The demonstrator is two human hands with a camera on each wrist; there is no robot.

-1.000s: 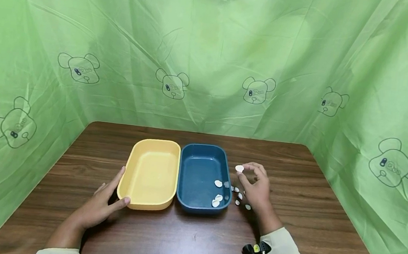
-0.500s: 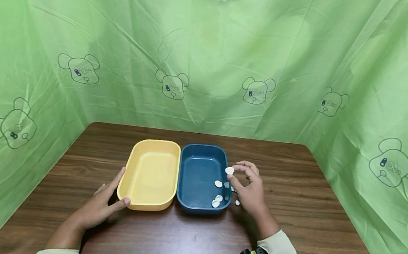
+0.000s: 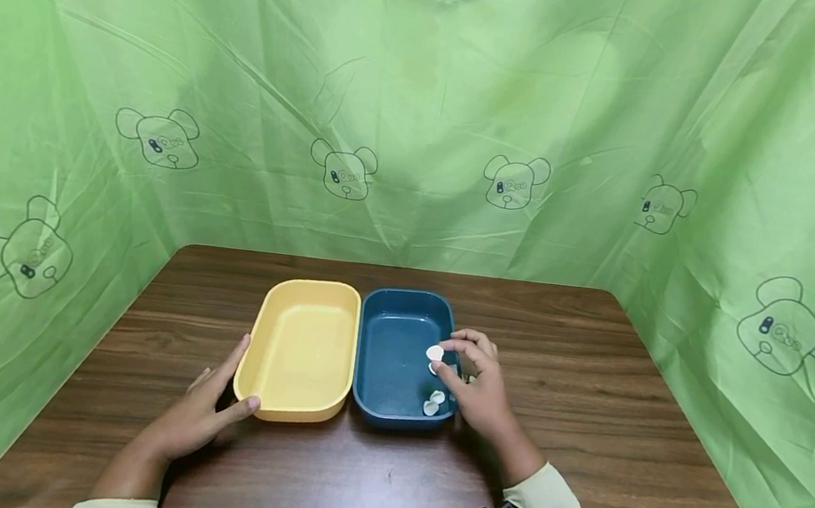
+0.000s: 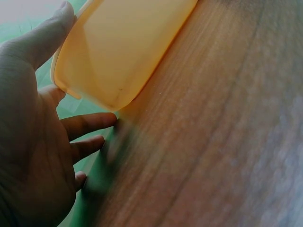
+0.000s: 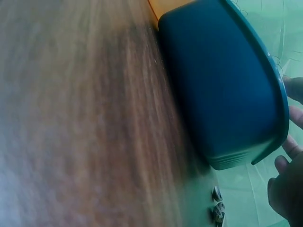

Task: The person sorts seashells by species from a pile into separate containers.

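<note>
My right hand (image 3: 480, 385) pinches a small white shell (image 3: 435, 353) between thumb and index finger, above the right side of the blue bin (image 3: 390, 407). Below the held shell, another white shell is partly hidden by the fingertips, and two more shells (image 3: 433, 403) lie near the bin's front right corner. Only part of the right hand (image 5: 288, 187) shows beyond the bin in the right wrist view. At the front left corner of the yellow bin (image 3: 295, 405), my left hand (image 3: 196, 414) rests with thumb and straight fingers against the rim and side. The yellow bin holds nothing.
Both bins stand side by side, touching, on a brown wooden table (image 3: 381, 486). Several small shells (image 5: 218, 208) lie on the table beside the blue bin, mostly hidden by the right hand in the head view. Green cloth (image 3: 422, 122) hangs around the table.
My right hand has moved left with the pinched shell, from over the table beyond the blue bin to above its inside. The left hand has stayed on the yellow bin.
</note>
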